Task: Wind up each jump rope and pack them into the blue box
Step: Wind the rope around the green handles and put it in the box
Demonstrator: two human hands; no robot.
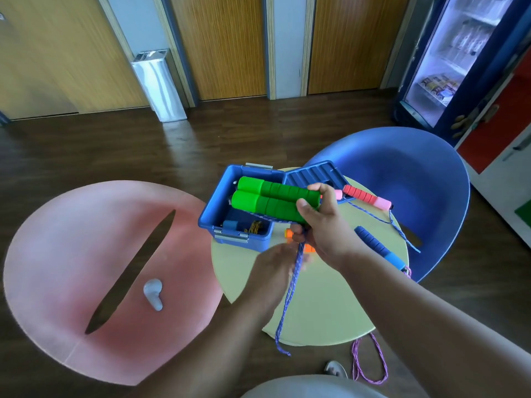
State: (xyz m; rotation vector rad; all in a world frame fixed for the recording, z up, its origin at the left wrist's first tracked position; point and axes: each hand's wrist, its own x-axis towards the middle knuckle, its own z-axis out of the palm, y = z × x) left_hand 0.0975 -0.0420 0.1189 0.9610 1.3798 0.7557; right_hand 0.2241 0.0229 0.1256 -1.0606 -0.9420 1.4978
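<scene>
My right hand (321,225) grips the two green foam handles (273,199) of a jump rope, held side by side above the open blue box (230,237). Its blue-purple cord (290,294) hangs from that hand down past the table edge. My left hand (275,262), blurred, holds this cord just below the right hand. Inside the box lie a blue handle and some yellow-dark cord (254,226). A red and pink handle (366,196) rests by the box lid (313,173). A blue handle (379,248) lies at the table's right.
The round pale-yellow table (321,308) stands between a pink chair (86,268) and a blue chair (408,182). An orange piece (288,234) shows behind my hands. Pink-purple cord (370,366) loops down to the floor. A drinks fridge (459,58) stands back right.
</scene>
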